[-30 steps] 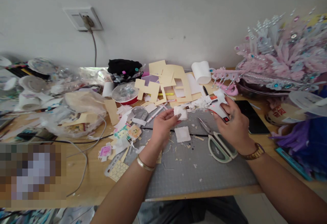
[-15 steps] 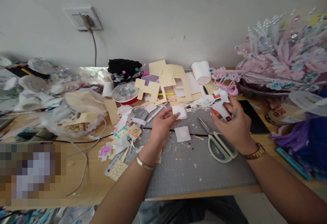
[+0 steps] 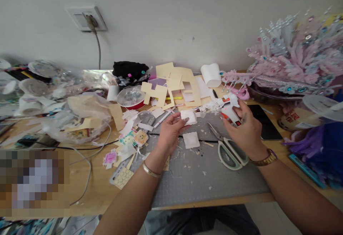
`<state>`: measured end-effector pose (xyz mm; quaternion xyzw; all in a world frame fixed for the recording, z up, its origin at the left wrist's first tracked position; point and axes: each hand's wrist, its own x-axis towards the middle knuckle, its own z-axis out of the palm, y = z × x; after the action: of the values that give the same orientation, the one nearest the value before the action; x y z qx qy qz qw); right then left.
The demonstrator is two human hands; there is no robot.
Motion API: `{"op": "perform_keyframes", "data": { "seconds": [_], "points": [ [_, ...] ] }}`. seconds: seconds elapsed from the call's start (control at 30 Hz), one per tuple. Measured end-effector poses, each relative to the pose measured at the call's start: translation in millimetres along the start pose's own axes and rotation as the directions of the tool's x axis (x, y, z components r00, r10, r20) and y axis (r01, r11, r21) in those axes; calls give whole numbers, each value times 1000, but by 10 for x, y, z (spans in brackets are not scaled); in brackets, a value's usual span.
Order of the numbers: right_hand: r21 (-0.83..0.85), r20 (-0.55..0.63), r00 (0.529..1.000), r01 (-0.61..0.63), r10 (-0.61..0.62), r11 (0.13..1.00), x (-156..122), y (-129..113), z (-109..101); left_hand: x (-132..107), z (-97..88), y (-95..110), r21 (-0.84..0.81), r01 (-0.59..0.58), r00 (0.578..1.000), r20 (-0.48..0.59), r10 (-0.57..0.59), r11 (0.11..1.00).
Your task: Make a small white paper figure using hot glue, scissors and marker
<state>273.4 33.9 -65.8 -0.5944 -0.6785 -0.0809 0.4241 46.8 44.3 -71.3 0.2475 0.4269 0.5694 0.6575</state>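
A soft-looking white square pad (image 3: 188, 116) is held up, slightly tilted. A white plastic glue gun (image 3: 230, 110) with orange parts and a lumpy, white-coated front points leftward, its tip at the pad's upper right edge; contact is unclear.

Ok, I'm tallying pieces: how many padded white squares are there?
2: one padded square in the left hand, another square on the grey mat, left of the scissors. Others may be hidden.

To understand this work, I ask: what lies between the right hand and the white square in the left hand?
In the head view, the glue gun, held by the right hand, lies there, pointing toward the white square; whether they touch is unclear.
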Motion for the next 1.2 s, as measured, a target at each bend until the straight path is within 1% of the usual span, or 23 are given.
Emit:
{"op": "perform_keyframes", "data": {
  "seconds": [0.23, 0.37, 0.47, 0.57, 0.73, 0.9, 1.03, 1.2],
  "points": [
    [29, -4, 999, 43, -43, 999, 8, -7, -20, 3, -1, 6, -12, 6, 1000, -3, -6, 1000],
    [33, 1, 1000, 30, -30, 999, 5, 6, -24, 9, -15, -5, -17, 4, 1000, -1, -4, 1000],
    [45, -10, 999, 45, -45, 998, -2, 16, -19, 10, -15, -4, -21, 3, 1000, -6, -3, 1000],
    [54, 3, 999, 47, -47, 997, -5, 15, -19, 11, -10, 8, -39, 4, 1000, -13, -5, 999],
    [55, 2, 998, 59, -59, 997, -1, 2, -28, 14, -15, 19, -72, -3, 1000, -1, 3, 997],
    [84, 0, 996, 89, -89, 992, -6, 10, -28, 15, -7, 29, -100, 3, 1000, -22, -5, 995],
    [94, 6, 996, 87, -88, 992, -9, 4, -28, 10, 13, 54, -118, -2, 999, -49, -4, 993],
    [109, 0, 994, 112, -113, 988, -19, -17, -29, -3, 20, 75, -90, 4, 1000, -16, -5, 996]
  ]
}}
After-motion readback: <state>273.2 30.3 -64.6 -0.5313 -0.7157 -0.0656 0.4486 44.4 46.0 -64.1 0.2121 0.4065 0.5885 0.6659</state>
